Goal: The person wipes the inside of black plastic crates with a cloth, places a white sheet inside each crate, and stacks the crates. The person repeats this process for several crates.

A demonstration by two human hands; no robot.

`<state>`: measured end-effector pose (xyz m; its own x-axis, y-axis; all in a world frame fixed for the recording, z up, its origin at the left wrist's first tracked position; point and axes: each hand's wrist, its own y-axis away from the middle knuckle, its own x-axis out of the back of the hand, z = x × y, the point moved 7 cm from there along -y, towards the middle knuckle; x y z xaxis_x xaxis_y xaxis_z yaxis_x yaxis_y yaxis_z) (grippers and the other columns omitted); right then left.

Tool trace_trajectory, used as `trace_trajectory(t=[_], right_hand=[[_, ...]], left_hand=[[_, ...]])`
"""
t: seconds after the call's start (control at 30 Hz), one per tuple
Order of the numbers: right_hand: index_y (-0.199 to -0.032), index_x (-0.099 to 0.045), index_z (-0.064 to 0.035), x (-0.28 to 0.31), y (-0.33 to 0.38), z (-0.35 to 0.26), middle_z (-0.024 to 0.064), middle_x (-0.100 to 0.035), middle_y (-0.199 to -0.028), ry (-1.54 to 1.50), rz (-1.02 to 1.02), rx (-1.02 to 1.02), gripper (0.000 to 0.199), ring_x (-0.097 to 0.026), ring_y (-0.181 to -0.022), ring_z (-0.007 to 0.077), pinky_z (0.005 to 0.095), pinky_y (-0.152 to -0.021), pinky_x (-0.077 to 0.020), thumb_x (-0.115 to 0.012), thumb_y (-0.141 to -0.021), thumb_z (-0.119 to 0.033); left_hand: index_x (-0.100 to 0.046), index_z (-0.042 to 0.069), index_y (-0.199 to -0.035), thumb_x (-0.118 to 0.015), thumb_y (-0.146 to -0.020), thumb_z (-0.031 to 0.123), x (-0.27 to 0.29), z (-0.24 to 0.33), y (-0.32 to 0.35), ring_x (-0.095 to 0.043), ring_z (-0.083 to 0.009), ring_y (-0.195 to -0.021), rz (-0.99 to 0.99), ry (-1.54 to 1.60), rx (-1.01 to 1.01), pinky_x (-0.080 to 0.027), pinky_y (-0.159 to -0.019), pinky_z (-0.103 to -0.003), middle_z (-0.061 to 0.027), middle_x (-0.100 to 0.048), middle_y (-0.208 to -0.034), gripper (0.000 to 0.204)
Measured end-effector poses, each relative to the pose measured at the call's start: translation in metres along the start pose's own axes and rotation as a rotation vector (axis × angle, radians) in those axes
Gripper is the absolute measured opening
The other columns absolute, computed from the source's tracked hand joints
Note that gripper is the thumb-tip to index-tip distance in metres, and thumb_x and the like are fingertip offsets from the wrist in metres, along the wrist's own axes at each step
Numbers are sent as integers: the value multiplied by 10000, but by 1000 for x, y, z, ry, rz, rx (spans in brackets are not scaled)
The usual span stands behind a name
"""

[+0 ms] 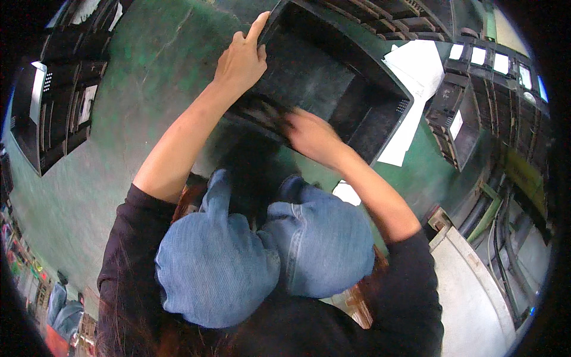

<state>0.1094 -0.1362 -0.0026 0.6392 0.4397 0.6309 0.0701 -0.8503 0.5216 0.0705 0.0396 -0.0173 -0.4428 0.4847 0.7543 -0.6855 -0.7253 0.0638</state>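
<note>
An open black plastic crate lies tilted on the floor in front of my knees, its inside facing up. My left hand grips the rim at its left end, the index finger stretched along the edge and the other fingers bent. My right hand is at the crate's near wall, its fingers reaching left and smeared by motion. Dark blurred shapes lie by those fingertips; whether the hand holds anything does not show. White paper sheets lie partly under the crate's right side.
More black crates stand on the left, and stacked ones on the right. The floor is worn green. At the lower right are a whitish panel and dark cables. Another person's blue-clad leg shows at lower left.
</note>
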Motion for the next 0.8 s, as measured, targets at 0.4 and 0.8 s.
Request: trace_trajectory(t=[0.4, 0.8], right_hand=[[-886, -638, 47, -47, -111, 8, 226, -651, -906, -105, 145, 38, 235, -622, -865, 414, 471, -784, -507, -554, -775, -142], [-1017, -636, 13, -12, -23, 2, 247, -590, -1014, -240, 259, 95, 252, -555, -991, 410, 446, -850, -448, -533, -836, -130]], left_hand=[[-264, 339, -1430, -566, -869, 124, -3, 6, 0, -592, -420, -861, -11, -18, 23, -492, -769, -491, -224, -561, -933, 673], [-222, 346, -1441, -544, -875, 140, -8, 4, -3, -622, -417, -800, -25, -32, -24, -519, -728, -507, -221, -541, -947, 683]])
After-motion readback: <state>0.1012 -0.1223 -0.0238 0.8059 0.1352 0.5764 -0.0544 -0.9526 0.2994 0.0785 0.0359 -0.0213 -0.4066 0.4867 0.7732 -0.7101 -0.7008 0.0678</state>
